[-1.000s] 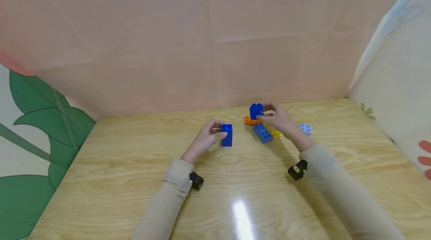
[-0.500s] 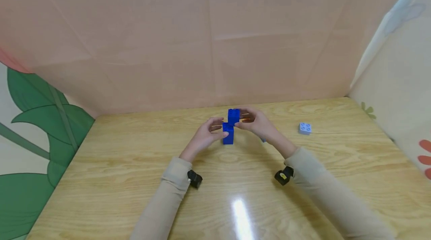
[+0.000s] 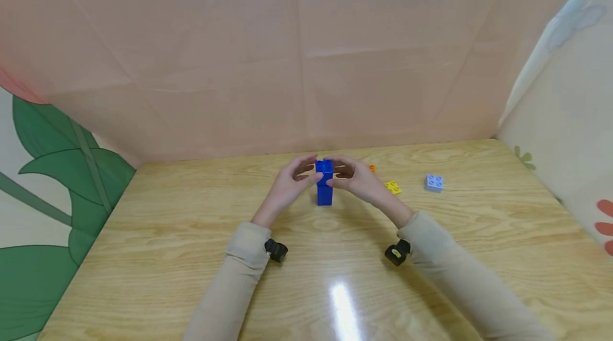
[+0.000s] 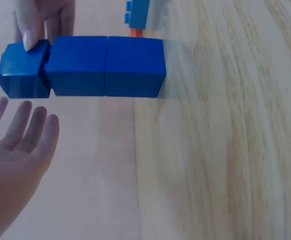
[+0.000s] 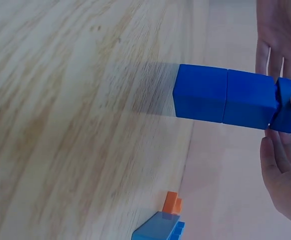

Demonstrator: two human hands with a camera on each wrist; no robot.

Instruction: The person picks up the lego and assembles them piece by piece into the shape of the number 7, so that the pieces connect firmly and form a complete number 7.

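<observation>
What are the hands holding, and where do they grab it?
The right hand pinches the top brick of the blue brick tower. The left hand is open beside it, holding nothing.

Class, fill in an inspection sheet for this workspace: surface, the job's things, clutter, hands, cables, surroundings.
Surface: wooden table, light grain, glare spot near the front.
Job's things: blue brick tower standing upright; its top brick sits slightly askew in the wrist views.
Clutter: yellow brick, pale blue brick, orange brick, all to the right of the tower.
Hands: left hand open beside the tower, apart from it; right hand pinches the top brick.
Cables: nothing seen.
Surroundings: pink backdrop; green leaf print on the left.
</observation>
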